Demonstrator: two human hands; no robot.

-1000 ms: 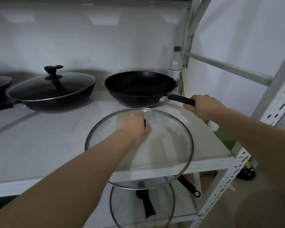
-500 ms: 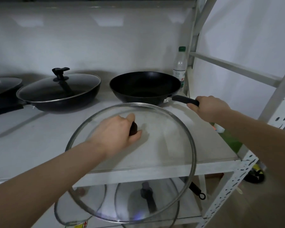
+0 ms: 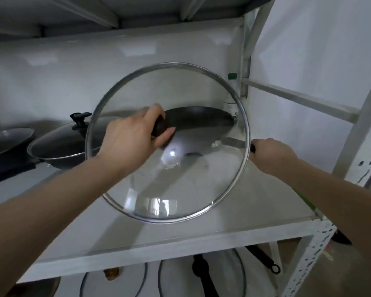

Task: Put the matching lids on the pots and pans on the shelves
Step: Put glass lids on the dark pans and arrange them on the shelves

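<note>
Left hand (image 3: 135,140) grips the glass lid (image 3: 167,144) by its knob, tilted above the wok (image 3: 198,121); right hand (image 3: 272,154) clasps the wok handle, probably steadying it.

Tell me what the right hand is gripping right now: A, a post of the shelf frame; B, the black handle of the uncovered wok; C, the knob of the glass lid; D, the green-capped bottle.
B: the right hand is closed around the black handle of the uncovered wok, while the left hand holds the glass lid by its knob in front of it.
</note>
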